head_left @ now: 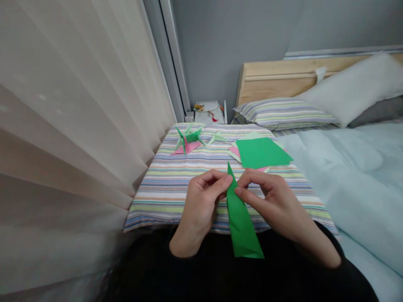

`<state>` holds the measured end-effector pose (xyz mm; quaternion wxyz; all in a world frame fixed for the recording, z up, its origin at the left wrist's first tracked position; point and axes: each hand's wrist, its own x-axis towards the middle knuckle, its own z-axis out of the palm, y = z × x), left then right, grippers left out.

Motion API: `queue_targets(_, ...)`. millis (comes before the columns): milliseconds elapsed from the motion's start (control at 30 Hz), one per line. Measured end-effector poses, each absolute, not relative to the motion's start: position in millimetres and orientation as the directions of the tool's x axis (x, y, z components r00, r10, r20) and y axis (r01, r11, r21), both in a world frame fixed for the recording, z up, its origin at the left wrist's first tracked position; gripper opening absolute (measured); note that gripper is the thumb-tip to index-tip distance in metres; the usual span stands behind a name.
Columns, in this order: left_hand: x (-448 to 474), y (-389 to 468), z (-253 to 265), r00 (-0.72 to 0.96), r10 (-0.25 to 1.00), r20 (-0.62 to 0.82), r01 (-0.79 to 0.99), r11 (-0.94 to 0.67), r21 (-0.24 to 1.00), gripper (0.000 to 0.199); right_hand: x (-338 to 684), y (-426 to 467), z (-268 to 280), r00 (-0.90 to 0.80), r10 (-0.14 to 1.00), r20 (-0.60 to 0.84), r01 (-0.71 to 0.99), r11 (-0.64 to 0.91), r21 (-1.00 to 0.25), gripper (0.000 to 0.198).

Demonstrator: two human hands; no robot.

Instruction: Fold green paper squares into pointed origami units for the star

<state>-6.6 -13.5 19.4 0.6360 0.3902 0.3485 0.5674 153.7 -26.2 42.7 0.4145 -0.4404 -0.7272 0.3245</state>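
A sheet of green origami paper [241, 228], folded into a long narrow wedge, is held up in front of me with its sharp tip pointing away. My left hand [206, 201] pinches its left edge near the tip between thumb and fingers. On the opposite edge, slightly lower, my right hand [272, 195] grips the paper with thumb and forefinger. The wide end hangs towards my lap. Beyond my hands, a stack of paper squares [262, 153] lies with a green sheet on top and pink and pale green edges showing beneath.
Folded paper pieces [190, 138] in green and pink sit at the far left of the striped cushion [166, 188], beside a pale green folded piece [217, 137]. A curtain [94, 126] hangs at left. The bed [355, 167] is at right, a small white stand [204, 115] behind.
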Motion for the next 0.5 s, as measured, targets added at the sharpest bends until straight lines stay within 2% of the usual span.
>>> queue_targets(233,-8.8,-26.7,24.8,0.074,0.991,0.112,-0.424,-0.07,0.903,0.026,144.6,-39.1,57.2,-0.235,0.927,0.293,0.374,0.364,-0.853,0.019)
queue_targets(333,-7.3,-28.6,23.5,0.084,0.992,0.091,-0.407,-0.049,0.912,0.03,147.9,-41.7,62.3,-0.231,0.925,0.302,0.388,0.372,-0.843,0.02)
queue_targets(500,-6.5,-27.3,20.7,0.18,0.983,0.039,-0.375,0.032,0.927,0.031,156.0,-42.4,71.9,-0.138,0.928,0.347,0.508,0.367,-0.779,0.021)
